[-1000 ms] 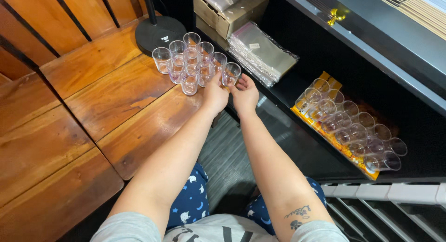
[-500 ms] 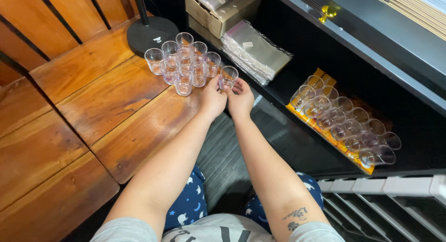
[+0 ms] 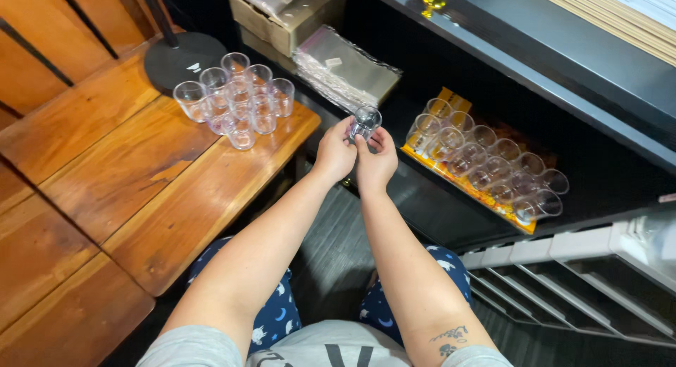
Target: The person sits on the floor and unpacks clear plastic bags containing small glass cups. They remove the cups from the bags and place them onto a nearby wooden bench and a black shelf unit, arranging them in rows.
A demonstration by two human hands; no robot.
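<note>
Both of my hands hold one small clear plastic cup [image 3: 365, 120] in the air, past the right end of the wooden table [image 3: 162, 191]. My left hand [image 3: 334, 152] grips its left side and my right hand [image 3: 378, 159] its right side. A cluster of several matching clear cups [image 3: 236, 103] stands upright on the table's far end, to the left of my hands. Several more clear cups [image 3: 486, 159] lie on their sides in rows on a yellow sheet [image 3: 458, 187] on the dark shelf to the right.
A black round lamp base [image 3: 184, 57] with a thin pole stands behind the cup cluster. A cardboard box [image 3: 289, 18] and a stack of clear plastic bags [image 3: 345, 67] sit on the dark shelf. White slatted shelving [image 3: 584, 282] is at lower right.
My hands have lifted one cup away from the cluster on the table and carried it rightwards, off the table edge toward the dark shelf. The camera view has shifted with them.
</note>
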